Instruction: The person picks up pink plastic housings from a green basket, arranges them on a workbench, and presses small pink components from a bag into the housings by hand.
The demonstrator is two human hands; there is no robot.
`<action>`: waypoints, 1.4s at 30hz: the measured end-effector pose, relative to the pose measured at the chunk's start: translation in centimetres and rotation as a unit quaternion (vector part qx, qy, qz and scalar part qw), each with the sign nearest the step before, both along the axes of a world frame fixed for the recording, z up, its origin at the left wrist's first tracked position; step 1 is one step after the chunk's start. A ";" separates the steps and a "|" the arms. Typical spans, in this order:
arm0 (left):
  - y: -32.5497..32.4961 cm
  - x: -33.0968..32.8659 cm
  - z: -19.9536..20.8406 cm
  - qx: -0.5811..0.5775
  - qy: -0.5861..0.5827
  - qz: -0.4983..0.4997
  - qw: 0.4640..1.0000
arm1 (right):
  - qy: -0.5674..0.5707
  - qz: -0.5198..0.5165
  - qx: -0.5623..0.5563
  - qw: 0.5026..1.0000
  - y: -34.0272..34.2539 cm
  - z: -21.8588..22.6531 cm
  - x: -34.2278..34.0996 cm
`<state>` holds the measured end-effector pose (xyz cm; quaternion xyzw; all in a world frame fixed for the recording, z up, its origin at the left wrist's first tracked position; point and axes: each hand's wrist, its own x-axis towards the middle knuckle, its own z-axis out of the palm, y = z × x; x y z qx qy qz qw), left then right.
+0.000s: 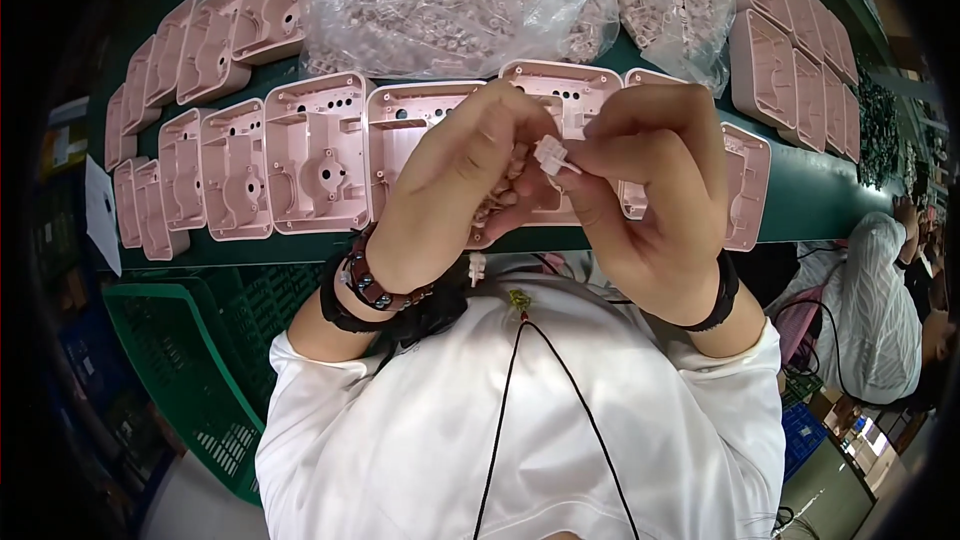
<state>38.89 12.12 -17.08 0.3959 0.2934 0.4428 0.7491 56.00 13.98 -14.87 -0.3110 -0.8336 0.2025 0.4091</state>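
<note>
My left hand [455, 160] is closed around a handful of small pink plastic parts [497, 200], some of which show between the palm and fingers. Between the thumb and forefinger of my right hand [655, 175] is a single small pink plastic piece [550, 154], held just beside the left hand's fingertips. Both hands are raised over a row of open pink plastic housings [283, 155], which have inner ribs and round holes. Another small pink piece [477, 268] shows below my left hand, near the table's front edge; what it rests on cannot be made out.
Clear plastic bags [420, 15] full of small pink parts lie at the back of the green table [815, 190]. More pink housings [765, 65] stand at both ends. A green crate [180, 370] is at my left; another person's white sleeve [870, 310] shows at right.
</note>
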 end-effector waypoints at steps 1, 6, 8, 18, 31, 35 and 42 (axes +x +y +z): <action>0.1 0.0 0.1 0.016 0.018 -0.007 1.000 | 0.000 -0.014 0.029 0.999 0.2 0.3 0.4; 0.1 0.2 0.1 -0.004 0.050 -0.019 0.999 | -0.013 -0.008 0.055 0.998 0.4 -0.4 1.6; 0.7 0.0 -0.3 -0.013 0.062 0.010 0.998 | 0.029 0.005 0.011 1.000 1.0 -1.0 2.1; -5.4 -5.2 -2.7 0.202 0.088 0.154 0.963 | 0.056 0.045 -0.063 0.995 -4.4 -3.2 5.9; -30.7 -17.4 -4.4 0.288 0.351 0.380 0.806 | 0.067 -0.169 0.034 0.983 -18.2 -8.8 10.4; -33.8 -16.9 -6.8 0.238 0.335 0.403 0.818 | 0.038 -0.210 0.096 0.972 -18.6 -8.7 9.7; -22.1 -6.0 -18.3 0.138 0.610 0.047 0.779 | -0.044 0.057 0.071 0.995 -20.7 -7.0 4.0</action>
